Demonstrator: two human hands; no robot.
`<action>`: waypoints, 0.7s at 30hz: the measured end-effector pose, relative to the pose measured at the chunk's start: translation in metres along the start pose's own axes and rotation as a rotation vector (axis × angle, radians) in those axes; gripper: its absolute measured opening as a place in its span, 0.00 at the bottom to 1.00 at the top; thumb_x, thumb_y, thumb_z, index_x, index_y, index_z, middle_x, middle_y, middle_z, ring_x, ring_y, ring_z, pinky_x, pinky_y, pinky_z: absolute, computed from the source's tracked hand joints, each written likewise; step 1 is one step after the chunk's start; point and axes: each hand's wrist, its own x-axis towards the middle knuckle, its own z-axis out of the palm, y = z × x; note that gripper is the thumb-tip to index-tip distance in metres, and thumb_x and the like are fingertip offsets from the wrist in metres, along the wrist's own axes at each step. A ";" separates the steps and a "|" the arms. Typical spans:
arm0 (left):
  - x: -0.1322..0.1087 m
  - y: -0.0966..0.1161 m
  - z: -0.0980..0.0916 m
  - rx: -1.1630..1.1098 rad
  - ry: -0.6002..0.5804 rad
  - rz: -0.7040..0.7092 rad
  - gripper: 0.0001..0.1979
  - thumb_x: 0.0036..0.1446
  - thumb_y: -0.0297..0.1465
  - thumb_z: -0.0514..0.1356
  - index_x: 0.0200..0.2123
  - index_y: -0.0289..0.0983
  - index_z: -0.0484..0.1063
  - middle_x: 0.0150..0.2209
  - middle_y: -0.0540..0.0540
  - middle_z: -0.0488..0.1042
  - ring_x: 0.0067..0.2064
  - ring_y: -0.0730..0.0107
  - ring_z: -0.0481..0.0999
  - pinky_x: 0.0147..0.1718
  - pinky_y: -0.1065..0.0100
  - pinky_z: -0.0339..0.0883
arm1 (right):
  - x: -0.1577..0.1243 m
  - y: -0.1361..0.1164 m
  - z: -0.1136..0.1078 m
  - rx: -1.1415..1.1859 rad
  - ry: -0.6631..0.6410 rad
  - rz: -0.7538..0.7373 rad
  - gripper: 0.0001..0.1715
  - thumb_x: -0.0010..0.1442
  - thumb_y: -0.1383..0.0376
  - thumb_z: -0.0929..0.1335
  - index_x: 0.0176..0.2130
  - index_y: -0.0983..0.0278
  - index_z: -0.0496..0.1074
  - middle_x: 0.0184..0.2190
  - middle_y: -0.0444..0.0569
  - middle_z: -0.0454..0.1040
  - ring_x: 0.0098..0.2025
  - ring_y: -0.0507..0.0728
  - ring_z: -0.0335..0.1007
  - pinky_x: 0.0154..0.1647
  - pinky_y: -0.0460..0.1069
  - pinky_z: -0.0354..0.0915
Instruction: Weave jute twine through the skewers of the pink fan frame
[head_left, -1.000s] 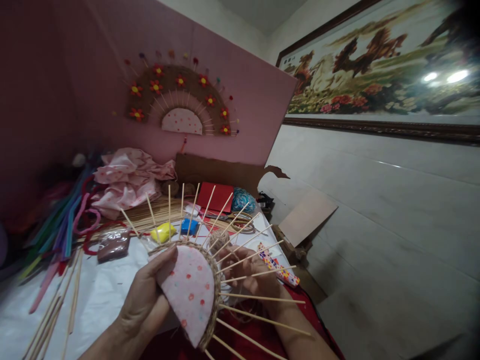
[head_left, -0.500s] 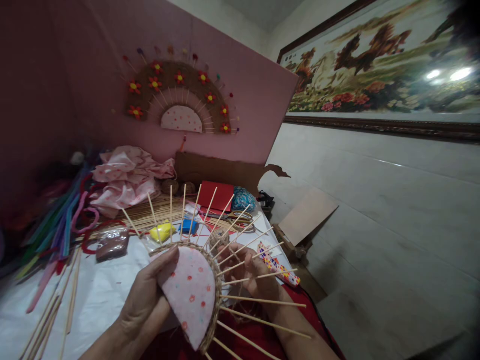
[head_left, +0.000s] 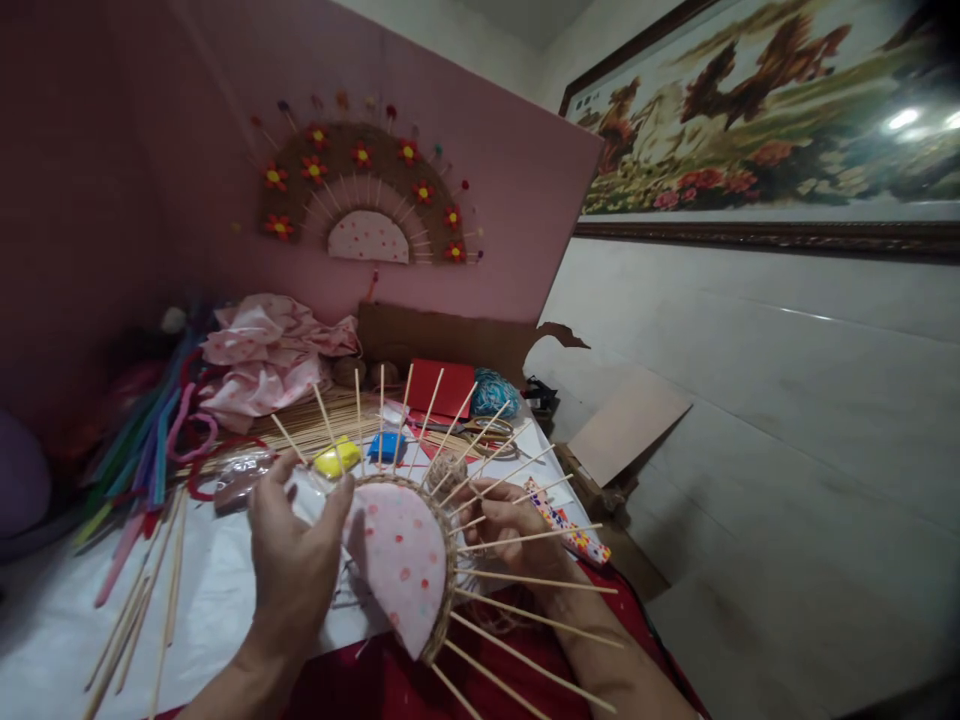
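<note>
I hold a half-round craft piece [head_left: 401, 560]: pink dotted fabric edged with jute cord, with several thin wooden sticks [head_left: 525, 580] fanning out from its rim. My left hand [head_left: 296, 555] grips its left edge, thumb on the fabric. My right hand [head_left: 510, 525] sits behind the sticks on the right side, fingers pinched around the jute cord by the rim. A small jute ball [head_left: 448, 470] shows just above the rim.
A white table [head_left: 202, 600] carries loose sticks [head_left: 142, 610], coloured pipe cleaners [head_left: 142, 440], pink fabric [head_left: 262, 360], yellow [head_left: 335, 458] and blue [head_left: 387, 446] clay packs, scissors [head_left: 487, 430], a teal yarn ball [head_left: 491, 392]. A finished fan [head_left: 367, 195] hangs on the pink board.
My left hand shifted up along the piece's left edge and turned its back toward me. The piece moved slightly right and up. The view also drifted.
</note>
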 end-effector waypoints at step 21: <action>-0.013 -0.028 0.039 0.619 -0.390 0.600 0.08 0.43 0.26 0.63 0.19 0.46 0.75 0.21 0.47 0.67 0.34 0.56 0.62 0.45 0.58 0.48 | 0.002 0.007 -0.002 0.000 -0.043 0.053 0.10 0.49 0.69 0.69 0.35 0.68 0.74 0.24 0.45 0.74 0.23 0.48 0.66 0.27 0.43 0.62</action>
